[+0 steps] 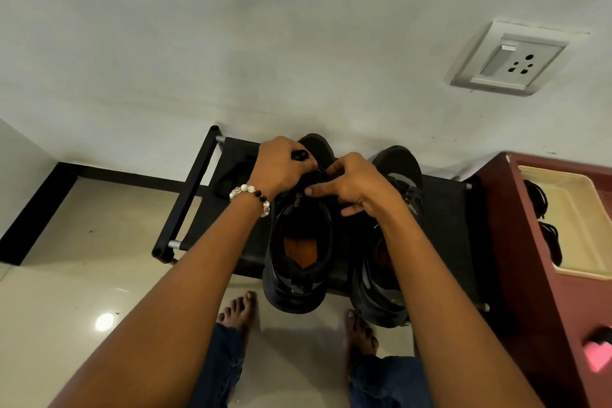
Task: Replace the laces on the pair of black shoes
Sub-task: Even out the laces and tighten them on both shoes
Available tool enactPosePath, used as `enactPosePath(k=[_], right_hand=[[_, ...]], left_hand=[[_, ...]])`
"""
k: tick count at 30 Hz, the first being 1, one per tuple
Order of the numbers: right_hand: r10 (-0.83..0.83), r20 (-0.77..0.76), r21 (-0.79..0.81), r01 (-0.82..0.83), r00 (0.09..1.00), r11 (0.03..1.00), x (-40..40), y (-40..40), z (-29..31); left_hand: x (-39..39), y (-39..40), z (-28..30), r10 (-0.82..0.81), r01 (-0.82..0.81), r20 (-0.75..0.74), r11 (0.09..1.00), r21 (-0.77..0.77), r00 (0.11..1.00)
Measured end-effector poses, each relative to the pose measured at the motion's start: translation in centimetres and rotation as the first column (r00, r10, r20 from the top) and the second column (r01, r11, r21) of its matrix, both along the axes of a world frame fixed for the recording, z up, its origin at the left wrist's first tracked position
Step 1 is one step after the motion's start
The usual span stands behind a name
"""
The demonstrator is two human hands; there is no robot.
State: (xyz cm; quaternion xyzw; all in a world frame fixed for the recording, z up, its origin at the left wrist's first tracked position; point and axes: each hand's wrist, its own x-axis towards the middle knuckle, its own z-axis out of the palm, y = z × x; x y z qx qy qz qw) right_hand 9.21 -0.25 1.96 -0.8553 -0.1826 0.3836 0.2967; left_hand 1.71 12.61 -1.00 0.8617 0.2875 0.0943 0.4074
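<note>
Two black shoes stand side by side on a low black shoe rack (192, 195) against the wall. The left shoe (299, 255) shows an orange insole; the right shoe (381, 291) is partly hidden under my right forearm. My left hand (281, 166), with a bead bracelet on its wrist, is curled over the lace area of the left shoe and pinches a black lace. My right hand (351, 185) meets it there, fingers curled on the same lace. The eyelets are hidden by both hands.
A dark red cabinet (530, 275) stands to the right, with a cream tray (576, 232) holding dark laces on top. A wall socket (510, 58) is above. My bare feet (238, 311) stand on the glossy tiled floor in front of the rack.
</note>
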Motion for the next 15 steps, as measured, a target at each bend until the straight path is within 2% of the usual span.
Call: enactPosePath(k=[3,8,15], right_hand=[[-0.049,-0.056,0.039,0.052,0.997,0.998,-0.4,-0.1,0.1],[-0.105,-0.136,0.135,0.123,0.985,0.983,0.3,-1.3,-0.1],[-0.131,-0.177,0.17,0.161,0.975,0.972,0.6,-1.8,-0.2]], left_hand=[[0.3,-0.5,-0.8,-0.019,0.03,-0.114,0.995,0.099,0.993],[0.5,-0.9,-1.4,0.025,-0.009,-0.145,0.994,0.11,0.989],[0.7,-1.1,-1.2,0.016,0.017,-0.203,0.987,0.157,0.979]])
